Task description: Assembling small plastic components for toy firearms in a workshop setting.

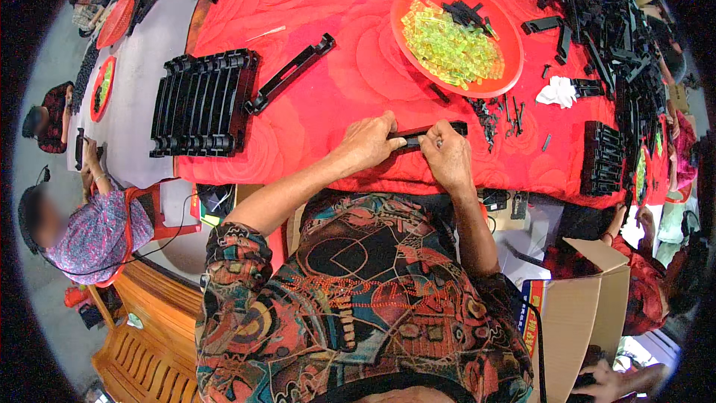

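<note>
- Your left hand [371,142] and right hand [447,155] are both closed on one long black plastic bar [426,132], which lies along the near part of the red tablecloth [321,89], directly in front of you.
- Left fingers clamp the bar's left end; right fingers pinch it near the middle. Its right end projects free past your right hand.
- Judged step: fitting or pressing something small into the bar. Whether a piece is already seated cannot be told; your fingers cover that spot.
- The red bowl [507,45] beyond your right hand holds yellow-green translucent pieces [451,45] with a few small black parts on top.
- A stack of finished-looking black bars [201,104] sits to your left, with a single black bar [291,75] just beside it.
- Loose black bits [492,116] lie scattered close to the right of the held bar.
- Judged next move: keep the bar flat and steady with the left hand, so the right can free itself and reach the bowl.
</note>
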{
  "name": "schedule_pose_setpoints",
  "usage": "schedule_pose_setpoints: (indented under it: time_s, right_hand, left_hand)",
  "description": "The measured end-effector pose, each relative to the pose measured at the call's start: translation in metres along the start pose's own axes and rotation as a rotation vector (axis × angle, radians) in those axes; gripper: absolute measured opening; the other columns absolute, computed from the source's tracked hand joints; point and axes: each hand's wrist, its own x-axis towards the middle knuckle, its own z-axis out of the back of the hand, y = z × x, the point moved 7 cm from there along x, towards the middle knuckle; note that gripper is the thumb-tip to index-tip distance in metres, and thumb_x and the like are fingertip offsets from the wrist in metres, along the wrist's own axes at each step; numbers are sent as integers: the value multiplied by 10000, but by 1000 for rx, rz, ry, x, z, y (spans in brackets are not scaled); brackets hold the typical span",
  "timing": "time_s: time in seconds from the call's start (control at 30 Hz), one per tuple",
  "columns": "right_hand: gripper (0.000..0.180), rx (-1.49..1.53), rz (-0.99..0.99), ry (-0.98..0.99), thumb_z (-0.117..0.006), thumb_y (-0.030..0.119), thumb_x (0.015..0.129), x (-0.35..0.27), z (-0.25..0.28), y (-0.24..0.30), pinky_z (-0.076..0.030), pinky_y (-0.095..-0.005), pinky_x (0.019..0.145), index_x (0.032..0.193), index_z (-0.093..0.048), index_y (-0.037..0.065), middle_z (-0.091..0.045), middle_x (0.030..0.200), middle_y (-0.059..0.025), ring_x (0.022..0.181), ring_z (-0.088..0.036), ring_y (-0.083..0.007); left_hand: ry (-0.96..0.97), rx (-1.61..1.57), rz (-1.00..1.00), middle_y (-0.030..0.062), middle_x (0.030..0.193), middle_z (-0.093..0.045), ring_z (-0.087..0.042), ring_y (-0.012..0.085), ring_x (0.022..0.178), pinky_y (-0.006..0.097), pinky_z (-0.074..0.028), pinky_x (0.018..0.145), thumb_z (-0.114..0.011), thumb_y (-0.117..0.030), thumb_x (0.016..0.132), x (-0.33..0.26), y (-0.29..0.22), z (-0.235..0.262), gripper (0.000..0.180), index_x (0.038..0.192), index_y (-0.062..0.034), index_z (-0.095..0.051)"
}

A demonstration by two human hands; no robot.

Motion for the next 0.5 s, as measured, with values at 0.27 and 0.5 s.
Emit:
schedule_pose_setpoints:
  time_s: [0.27,0.5]
  right_hand:
    - [194,-47,-28,-24,-631,153,756,-4,2,5,-424,-425,555,758,-493,17,-555,647,-148,611,-571,-326]
    - [190,-20,-43,-68,-636,156,758,-8,2,10,-426,-422,552,771,-500,23,-560,652,-142,605,-569,-327]
  left_hand:
    - [-49,17,18,210,724,-607,-601,376,766,466,-446,658,-681,-284,721,0,3,-1,318,747,13,-568]
    - [-102,-104,39,183,675,-600,-596,361,694,451,-440,616,-703,-282,698,-6,4,2,314,724,-8,-551]
